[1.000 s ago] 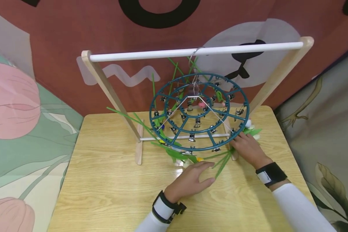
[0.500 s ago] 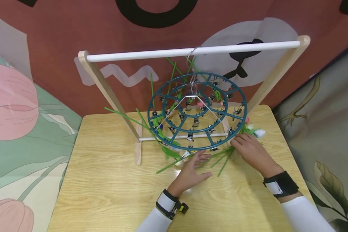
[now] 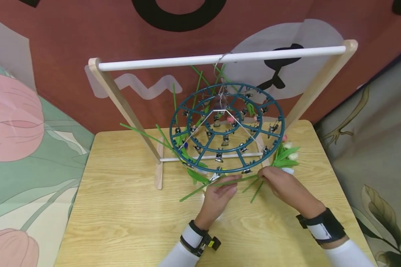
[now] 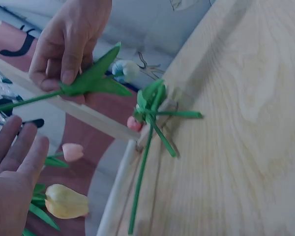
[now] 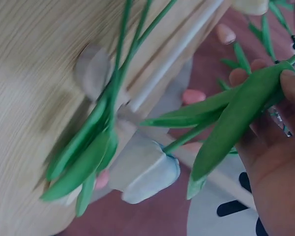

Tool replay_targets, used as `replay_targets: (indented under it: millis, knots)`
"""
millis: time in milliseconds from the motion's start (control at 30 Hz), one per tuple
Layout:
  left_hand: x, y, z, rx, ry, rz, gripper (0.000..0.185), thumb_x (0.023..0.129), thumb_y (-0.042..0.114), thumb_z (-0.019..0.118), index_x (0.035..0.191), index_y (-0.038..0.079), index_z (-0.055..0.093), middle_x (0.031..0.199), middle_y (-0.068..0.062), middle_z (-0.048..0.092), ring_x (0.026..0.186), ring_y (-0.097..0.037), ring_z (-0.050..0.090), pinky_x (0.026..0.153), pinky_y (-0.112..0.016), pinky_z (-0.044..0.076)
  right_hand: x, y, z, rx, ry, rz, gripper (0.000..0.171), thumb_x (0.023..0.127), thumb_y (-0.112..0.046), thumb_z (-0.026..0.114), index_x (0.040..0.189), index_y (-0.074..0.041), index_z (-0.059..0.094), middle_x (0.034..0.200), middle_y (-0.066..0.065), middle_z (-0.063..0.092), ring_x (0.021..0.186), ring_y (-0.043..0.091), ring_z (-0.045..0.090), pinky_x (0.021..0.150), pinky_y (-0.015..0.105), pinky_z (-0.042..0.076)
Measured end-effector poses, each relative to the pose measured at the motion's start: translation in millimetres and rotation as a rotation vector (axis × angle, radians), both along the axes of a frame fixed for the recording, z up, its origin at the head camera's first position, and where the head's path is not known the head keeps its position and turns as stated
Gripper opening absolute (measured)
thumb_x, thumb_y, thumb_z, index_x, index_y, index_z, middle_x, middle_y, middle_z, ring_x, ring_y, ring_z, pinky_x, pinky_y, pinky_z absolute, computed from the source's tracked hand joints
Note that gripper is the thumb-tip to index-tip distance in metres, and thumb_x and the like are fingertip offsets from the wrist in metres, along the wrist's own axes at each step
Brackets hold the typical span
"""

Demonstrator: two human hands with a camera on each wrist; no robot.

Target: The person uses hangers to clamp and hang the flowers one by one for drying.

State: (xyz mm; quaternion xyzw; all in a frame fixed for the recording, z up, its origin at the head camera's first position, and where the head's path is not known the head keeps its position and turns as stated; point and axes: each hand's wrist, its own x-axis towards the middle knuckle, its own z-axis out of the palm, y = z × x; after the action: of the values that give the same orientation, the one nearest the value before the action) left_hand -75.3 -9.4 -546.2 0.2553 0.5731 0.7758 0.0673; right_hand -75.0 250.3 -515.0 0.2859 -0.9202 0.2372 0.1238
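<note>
My right hand (image 3: pixel 289 189) pinches a white artificial tulip (image 5: pixel 145 169) where its green leaves meet the stem. The stem runs left to my left hand (image 3: pixel 217 200), whose thumb and index finger close on it; the other fingers stay fairly straight in the left wrist view. Just above hangs a round blue-green clip hanger (image 3: pixel 205 152) with metal clips, several tulips clipped to it. Beside the right hand, more tulips (image 5: pixel 83 152) with green stems lie bunched on the table. The left fingertips are partly cut off in the left wrist view.
The hanger hooks onto the white rod (image 3: pixel 160 62) of a wooden rack (image 3: pixel 120 100) standing on the light wooden table (image 3: pixel 120 222). A metal clip (image 3: pixel 219 157) dangles from the hanger's near side. Printed cloth (image 3: pixel 63 89) hangs behind the table.
The right hand has drawn a white tulip leftward from the bunch. My left hand has shifted slightly and its thumb and fingers have come together at the stem. The hanger stays in place.
</note>
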Motion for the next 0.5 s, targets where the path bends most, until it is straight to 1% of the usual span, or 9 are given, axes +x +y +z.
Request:
replay_targets:
  millis: [67,133,233,333,433,500]
  knots:
    - [1.0,2.2,2.7,0.022,0.01,0.009,0.03,0.098,-0.013,0.057,0.127,-0.015,0.059,0.134,-0.035,0.06,0.128,-0.03,0.064,0.107,-0.046,0.054,2.6,-7.1,2.6,-0.019,-0.024,-0.003,0.027,0.091,0.006,0.071,0.105,-0.015,0.063,0.094,-0.003,0.067,0.085,0.006,0.064,0.071,0.029,0.06]
    - [1.7,4.0,5.2,0.044,0.031,0.017,0.026,0.098,-0.014,0.056,0.124,-0.016,0.06,0.13,-0.036,0.061,0.127,-0.027,0.064,0.106,-0.046,0.055,4.9,-13.1,4.7,-0.032,-0.043,-0.001,0.029,0.09,0.006,0.072,0.105,-0.016,0.063,0.095,-0.003,0.068,0.086,0.005,0.064,0.071,0.028,0.06]
    - [1.3,6.6,8.2,0.067,0.101,0.041,0.021,0.098,-0.016,0.055,0.118,-0.017,0.061,0.123,-0.037,0.064,0.122,-0.026,0.067,0.101,-0.047,0.057,7.5,-20.7,7.7,-0.065,-0.077,0.01,0.028,0.09,0.004,0.074,0.11,-0.014,0.065,0.1,-0.002,0.071,0.091,0.009,0.068,0.075,0.029,0.062]
    - [0.3,7.9,11.5,0.057,0.187,0.1,0.02,0.097,-0.018,0.054,0.114,-0.016,0.065,0.115,-0.034,0.068,0.115,-0.026,0.07,0.095,-0.045,0.061,9.3,-26.2,8.4,-0.109,-0.133,0.001,0.031,0.09,0.002,0.075,0.117,-0.011,0.066,0.109,0.001,0.073,0.098,0.015,0.071,0.081,0.035,0.063]
    - [0.1,7.7,16.1,0.05,0.232,0.144,0.023,0.097,-0.02,0.052,0.115,-0.015,0.065,0.111,-0.033,0.069,0.109,-0.027,0.072,0.09,-0.044,0.063,10.7,-29.5,5.6,-0.152,-0.215,-0.03,0.034,0.093,-0.002,0.073,0.126,-0.008,0.064,0.117,0.004,0.074,0.103,0.02,0.073,0.083,0.039,0.064]
    - [0.5,6.8,18.7,0.059,0.245,0.151,0.024,0.096,-0.021,0.051,0.115,-0.016,0.065,0.109,-0.034,0.068,0.107,-0.029,0.072,0.088,-0.044,0.063,11.6,-30.3,2.1,-0.178,-0.27,-0.045,0.036,0.095,-0.005,0.072,0.13,-0.006,0.063,0.121,0.007,0.074,0.105,0.024,0.073,0.084,0.042,0.064]
